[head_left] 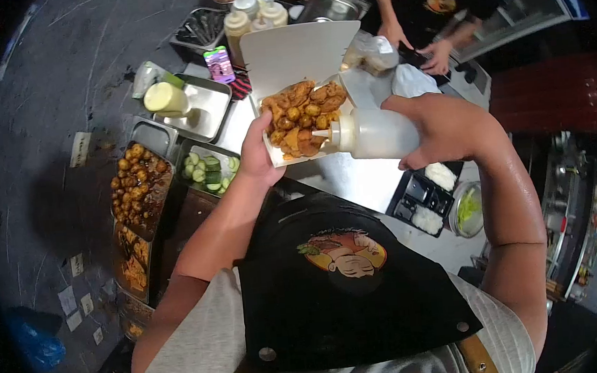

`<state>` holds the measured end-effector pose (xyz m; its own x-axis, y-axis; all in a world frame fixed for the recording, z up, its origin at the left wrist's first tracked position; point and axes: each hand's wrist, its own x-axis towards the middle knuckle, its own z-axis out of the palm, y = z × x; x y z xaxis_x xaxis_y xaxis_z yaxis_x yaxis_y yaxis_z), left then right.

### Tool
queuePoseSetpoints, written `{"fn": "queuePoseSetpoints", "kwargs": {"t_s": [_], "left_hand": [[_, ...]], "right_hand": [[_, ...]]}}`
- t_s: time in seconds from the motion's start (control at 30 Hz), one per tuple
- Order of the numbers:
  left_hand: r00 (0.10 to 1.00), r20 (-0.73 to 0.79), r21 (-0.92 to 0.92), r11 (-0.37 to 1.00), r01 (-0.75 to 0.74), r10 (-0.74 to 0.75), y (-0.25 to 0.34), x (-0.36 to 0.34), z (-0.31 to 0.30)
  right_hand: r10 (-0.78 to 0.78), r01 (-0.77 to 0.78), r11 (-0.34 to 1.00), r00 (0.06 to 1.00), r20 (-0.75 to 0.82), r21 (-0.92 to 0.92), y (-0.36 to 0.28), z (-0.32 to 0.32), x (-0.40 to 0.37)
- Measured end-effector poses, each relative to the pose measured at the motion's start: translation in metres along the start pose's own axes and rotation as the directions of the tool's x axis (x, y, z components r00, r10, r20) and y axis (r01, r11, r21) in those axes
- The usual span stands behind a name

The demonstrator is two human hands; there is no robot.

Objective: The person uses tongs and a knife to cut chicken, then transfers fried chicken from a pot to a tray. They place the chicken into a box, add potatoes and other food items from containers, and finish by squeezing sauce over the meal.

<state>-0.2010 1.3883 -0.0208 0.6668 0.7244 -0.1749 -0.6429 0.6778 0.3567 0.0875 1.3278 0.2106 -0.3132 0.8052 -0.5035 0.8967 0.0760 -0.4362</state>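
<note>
My left hand [259,151] grips the left side of an open white takeaway box [302,53], its lid raised at the back. Fried chicken pieces [299,94] and small browned potatoes [293,120] fill the box. In my right hand [441,129] lies a translucent squeeze bottle [382,135], held on its side with the nozzle pointing left over the food. The bottle's tip overlaps the chicken near the front of the box. The fingers under the bottle are partly hidden.
Left of the box are a metal tray [218,126], a pan of browned potatoes [137,185] and sliced cucumber [206,171]. Sauce bottles [237,26] stand behind. At right sit a black compartment tray with rice [412,198] and a lettuce bowl [467,208]. Another person's hands [435,56] work across the counter.
</note>
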Motion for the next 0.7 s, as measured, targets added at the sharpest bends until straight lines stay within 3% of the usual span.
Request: {"fn": "queuePoseSetpoints", "kwargs": {"t_s": [0.03, 0.1, 0.17, 0.4, 0.63, 0.7], "left_hand": [[1.0, 0.022, 0.003, 1.0, 0.021, -0.021, -0.008, 0.004, 0.002], [0.997, 0.029, -0.031, 0.997, 0.069, -0.068, -0.024, 0.012, 0.008], [0.998, 0.012, 0.008, 0.998, 0.063, -0.063, -0.036, 0.016, 0.017], [0.992, 0.056, 0.025, 0.993, 0.114, -0.115, -0.065, 0.025, 0.023], [0.981, 0.091, 0.039, 0.985, 0.166, -0.169, -0.071, 0.026, 0.023], [0.978, 0.11, -0.009, 0.984, 0.177, -0.175, -0.071, 0.026, 0.024]], "right_hand": [[0.097, -0.098, 0.975, 0.995, -0.014, -0.198, -0.005, 0.006, -0.007], [0.14, -0.142, 0.961, 0.99, -0.028, -0.237, -0.015, 0.008, -0.019], [0.182, -0.191, 0.902, 0.981, -0.061, -0.388, -0.018, 0.012, -0.026], [0.177, -0.225, 0.837, 0.974, -0.142, -0.498, -0.03, 0.022, -0.041], [0.192, -0.224, 0.767, 0.974, -0.119, -0.602, -0.047, 0.024, -0.034], [0.087, -0.157, 0.746, 0.986, -0.139, -0.647, -0.044, 0.023, -0.029]]}}
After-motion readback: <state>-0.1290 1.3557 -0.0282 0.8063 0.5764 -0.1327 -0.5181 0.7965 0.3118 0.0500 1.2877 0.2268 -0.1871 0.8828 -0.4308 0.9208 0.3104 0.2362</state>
